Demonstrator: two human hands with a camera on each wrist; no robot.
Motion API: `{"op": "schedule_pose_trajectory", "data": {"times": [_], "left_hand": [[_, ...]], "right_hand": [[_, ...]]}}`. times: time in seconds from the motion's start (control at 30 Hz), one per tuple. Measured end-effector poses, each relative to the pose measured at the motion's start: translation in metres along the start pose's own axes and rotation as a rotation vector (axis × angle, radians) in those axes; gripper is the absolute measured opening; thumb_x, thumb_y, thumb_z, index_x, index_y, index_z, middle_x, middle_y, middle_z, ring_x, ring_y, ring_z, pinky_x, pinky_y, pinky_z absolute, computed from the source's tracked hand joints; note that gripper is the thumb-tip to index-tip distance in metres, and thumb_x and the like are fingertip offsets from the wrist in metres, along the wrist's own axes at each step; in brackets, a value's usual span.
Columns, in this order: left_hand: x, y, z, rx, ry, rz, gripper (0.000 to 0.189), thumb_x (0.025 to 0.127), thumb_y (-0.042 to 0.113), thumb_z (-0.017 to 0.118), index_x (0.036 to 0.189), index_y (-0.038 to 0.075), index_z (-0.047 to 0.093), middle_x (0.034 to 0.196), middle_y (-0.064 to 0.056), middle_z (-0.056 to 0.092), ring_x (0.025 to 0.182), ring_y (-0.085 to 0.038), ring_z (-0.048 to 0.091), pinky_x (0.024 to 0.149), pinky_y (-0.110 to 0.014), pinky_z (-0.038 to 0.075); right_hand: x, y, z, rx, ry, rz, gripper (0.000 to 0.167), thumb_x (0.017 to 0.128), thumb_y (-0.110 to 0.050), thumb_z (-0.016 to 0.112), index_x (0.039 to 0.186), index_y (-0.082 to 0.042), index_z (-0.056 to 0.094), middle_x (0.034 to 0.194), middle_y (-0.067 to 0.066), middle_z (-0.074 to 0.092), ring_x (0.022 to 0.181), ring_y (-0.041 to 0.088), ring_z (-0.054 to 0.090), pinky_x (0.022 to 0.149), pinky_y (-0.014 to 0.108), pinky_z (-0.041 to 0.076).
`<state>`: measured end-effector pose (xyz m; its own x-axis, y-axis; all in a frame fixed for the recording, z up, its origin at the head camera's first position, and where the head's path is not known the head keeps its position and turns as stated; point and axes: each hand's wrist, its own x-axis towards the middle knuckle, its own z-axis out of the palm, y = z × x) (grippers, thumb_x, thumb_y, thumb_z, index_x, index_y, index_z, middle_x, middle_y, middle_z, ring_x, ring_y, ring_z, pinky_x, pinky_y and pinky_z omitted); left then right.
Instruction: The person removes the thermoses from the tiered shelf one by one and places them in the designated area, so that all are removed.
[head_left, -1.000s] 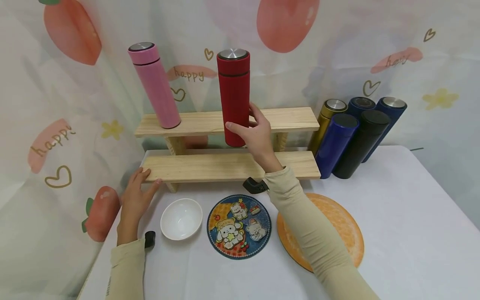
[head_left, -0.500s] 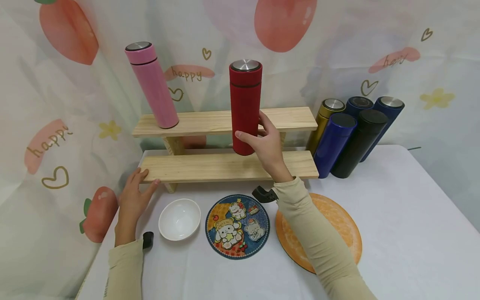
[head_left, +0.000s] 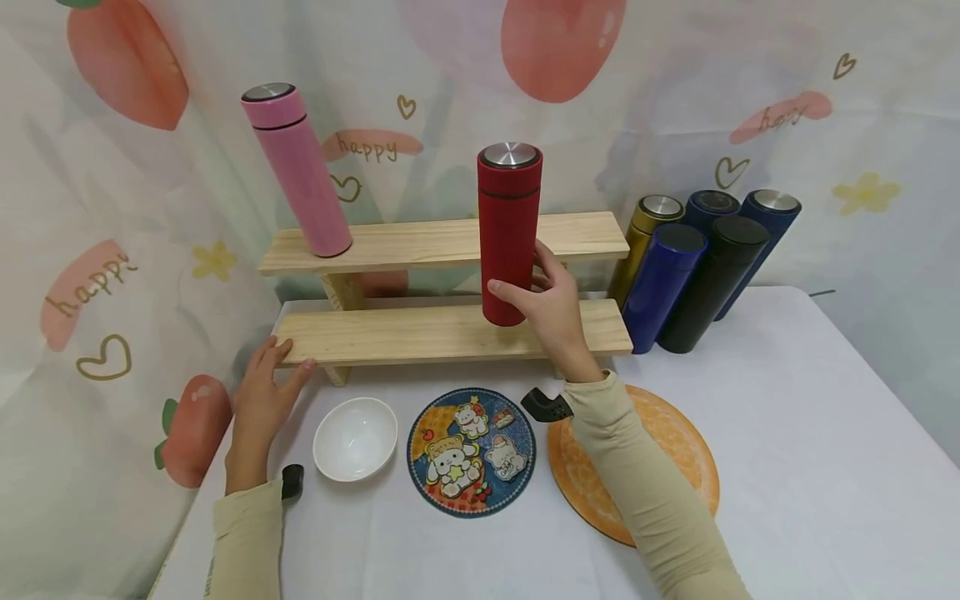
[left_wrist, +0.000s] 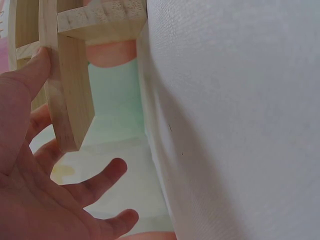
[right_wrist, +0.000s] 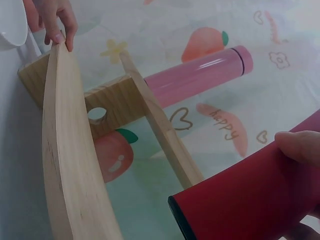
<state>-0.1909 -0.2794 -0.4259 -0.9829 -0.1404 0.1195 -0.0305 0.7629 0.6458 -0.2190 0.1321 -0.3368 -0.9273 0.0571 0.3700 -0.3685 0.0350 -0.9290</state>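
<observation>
My right hand [head_left: 555,312] grips a red thermos flask [head_left: 510,242] near its bottom, thumb across the front. The flask is upright with its steel lid up and overlaps both boards of a two-step wooden shelf [head_left: 420,335] in the head view. From the right wrist, a gap shows between the flask's dark base rim and the lower board. My left hand [head_left: 262,400] holds the left end of that lower board. Its thumb [left_wrist: 37,70] presses the front edge, while the outer fingers spread free. A pink thermos flask [head_left: 300,175] stands at the upper board's left end.
Right of the shelf stand several more flasks: a gold one [head_left: 637,258], a bright blue one [head_left: 663,287], a black one [head_left: 712,287] and dark blue ones behind. In front lie a white bowl [head_left: 356,440], a round cartoon mat [head_left: 471,454] and an orange round mat [head_left: 675,442].
My right hand has carried the red flask to the right and lower, from in front of the upper board toward the lower one. My left hand keeps its place on the shelf.
</observation>
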Motion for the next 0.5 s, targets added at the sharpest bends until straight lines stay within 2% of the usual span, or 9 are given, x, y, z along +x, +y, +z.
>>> {"op": "schedule_pose_trajectory", "data": {"times": [0.33,0.5], "left_hand": [[0.000,-0.001,0.001,0.001,0.002,-0.005,0.075,0.107,0.046,0.066,0.163,0.003,0.041,0.174,-0.021,0.024,0.158,-0.047,0.024,0.115,-0.080,0.015],[0.000,0.000,-0.001,0.000,0.000,-0.002,0.076,0.107,0.047,0.066,0.164,0.003,0.040,0.174,-0.022,0.023,0.158,-0.047,0.024,0.115,-0.080,0.014]], "right_hand": [[-0.009,0.003,-0.022,-0.059,0.020,0.056,0.078,0.093,-0.020,0.082,0.163,-0.016,0.047,0.146,0.008,0.061,0.125,0.028,0.063,0.103,0.048,0.053],[-0.013,0.002,-0.034,-0.061,0.046,0.063,0.077,0.093,-0.018,0.083,0.162,-0.016,0.049,0.146,0.008,0.061,0.125,0.028,0.063,0.101,0.043,0.055]]}}
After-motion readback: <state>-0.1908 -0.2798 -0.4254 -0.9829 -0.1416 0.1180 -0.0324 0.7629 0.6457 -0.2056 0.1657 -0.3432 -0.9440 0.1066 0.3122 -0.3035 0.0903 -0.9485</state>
